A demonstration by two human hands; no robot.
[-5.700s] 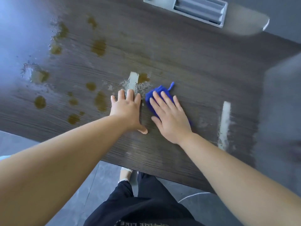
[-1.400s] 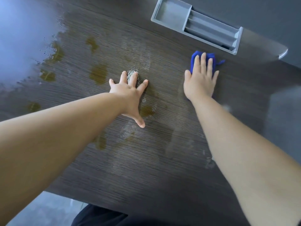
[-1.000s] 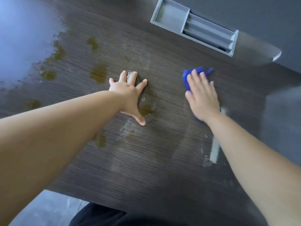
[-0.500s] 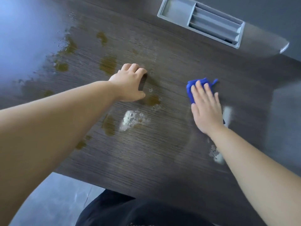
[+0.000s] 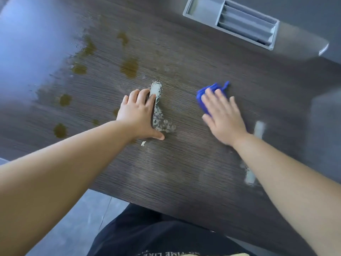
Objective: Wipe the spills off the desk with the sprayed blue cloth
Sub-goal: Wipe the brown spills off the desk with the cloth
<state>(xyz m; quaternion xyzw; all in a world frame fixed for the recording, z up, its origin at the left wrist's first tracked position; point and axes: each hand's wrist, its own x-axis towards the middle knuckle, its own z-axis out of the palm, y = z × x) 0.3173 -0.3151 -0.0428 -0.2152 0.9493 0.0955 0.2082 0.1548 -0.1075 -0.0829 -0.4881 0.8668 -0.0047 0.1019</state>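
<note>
The right grip (image 5: pixel 224 117) lies flat with its fingers straight, pressing the blue cloth (image 5: pixel 214 87) onto the counter (image 5: pixel 184 172). Only the cloth's far edge and a small tab show beyond the fingertips. Over the last second and a half this grip has dragged the cloth back from just beside the grey tray (image 5: pixel 230 21), which now sits well beyond it. The blur on the hand suggests the stroke is in progress. The left grip (image 5: pixel 139 115), curled half a second ago, is spread flat again and holds nothing. It braces on the counter, its fingers at a foamy wet patch (image 5: pixel 156 108) that runs along its thumb side. The strip around the right grip looks free of brown marks. The brown spills (image 5: pixel 130 68) all lie beyond and to the left of the left grip, well apart from the cloth. A pale streak (image 5: pixel 259 128) sits just right of the right wrist. By my reading the wiping is only partly done: the cloth must cross past the left grip to reach the stains, so that bracing hand will probably need to lift away.
</note>
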